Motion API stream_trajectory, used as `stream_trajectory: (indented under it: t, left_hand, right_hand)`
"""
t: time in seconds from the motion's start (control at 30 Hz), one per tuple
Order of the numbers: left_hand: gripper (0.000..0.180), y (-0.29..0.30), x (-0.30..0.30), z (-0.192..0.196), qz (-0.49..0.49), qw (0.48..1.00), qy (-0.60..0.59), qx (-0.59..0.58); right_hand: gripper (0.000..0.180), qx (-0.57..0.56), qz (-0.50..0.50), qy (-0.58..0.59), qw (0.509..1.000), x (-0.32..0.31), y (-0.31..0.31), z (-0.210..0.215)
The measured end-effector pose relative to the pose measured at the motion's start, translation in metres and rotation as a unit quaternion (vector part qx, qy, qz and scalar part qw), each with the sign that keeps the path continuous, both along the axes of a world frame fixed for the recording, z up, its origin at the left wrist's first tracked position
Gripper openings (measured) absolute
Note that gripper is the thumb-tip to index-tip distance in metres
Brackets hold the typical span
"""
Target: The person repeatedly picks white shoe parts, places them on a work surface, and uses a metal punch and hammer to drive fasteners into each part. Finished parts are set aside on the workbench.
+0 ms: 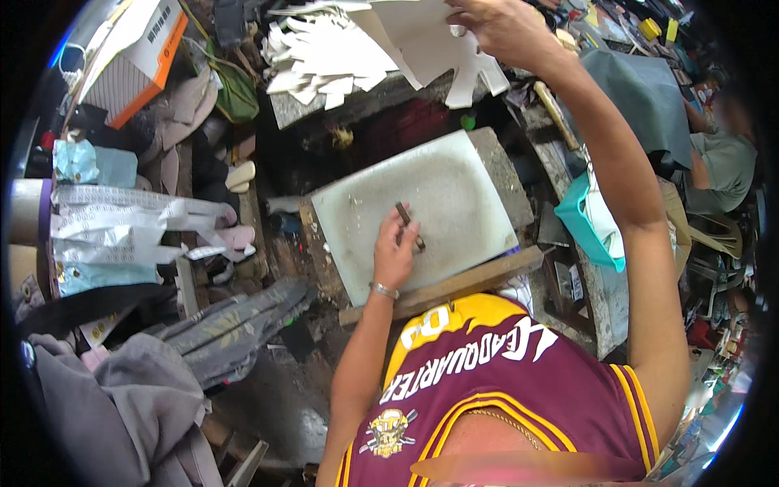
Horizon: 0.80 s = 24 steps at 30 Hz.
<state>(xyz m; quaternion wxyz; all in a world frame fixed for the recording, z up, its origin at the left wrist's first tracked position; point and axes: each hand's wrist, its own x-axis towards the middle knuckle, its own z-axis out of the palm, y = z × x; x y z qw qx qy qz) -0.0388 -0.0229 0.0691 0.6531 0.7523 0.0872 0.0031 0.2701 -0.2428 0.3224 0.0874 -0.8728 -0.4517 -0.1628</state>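
Maroon and yellow jersey (487,381) closest to camera, big white capitals running across the chest, plus a skull-like crest near the left shoulder side. Next out: wooden bar (446,284) along the near edge of the white board (466,203), lower at its left end. Left hand (395,256), metal bracelet (384,290) at the wrist, is closed around a short dark brown stick (402,213) over the middle of the board. Stick's long axis runs steep and diagonal: far end points away from the wearer and slightly left, near end back toward the wearer and right. No writing readable on the stick. Board sits skewed, right side higher, on a rough grey block (505,166). Beyond it, right hand (507,36) is at a white sheet (414,36), fingers at its upper right; can't tell if they're pinched tight. Sheet looks blank. White cut pieces (324,53) heaped just left of it. Off left, clear plastic wrap (105,215) with rows of small print; farther up, orange and white box (138,69) with dark characters on its side.
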Motion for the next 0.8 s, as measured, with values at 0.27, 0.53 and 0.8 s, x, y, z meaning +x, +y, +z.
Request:
stream_trajectory:
  t: [0.27,0.53,0.8]
  left_hand:
    - [0.033,0.060,-0.008,0.028,0.071,0.833,-0.041,-0.547]
    - [0.030,0.085,-0.032,0.015,0.128,0.888,0.135,-0.420]
    - [0.037,0.087,0.016,0.006,0.060,0.974,0.179,-0.128]
  right_hand:
    - [0.022,0.058,-0.040,0.314,0.947,-0.163,0.013,-0.085]
    - [0.027,0.214,-0.105,0.451,0.860,-0.210,0.020,-0.159]
    - [0.033,0.175,-0.124,0.319,0.923,-0.171,-0.027,-0.070]
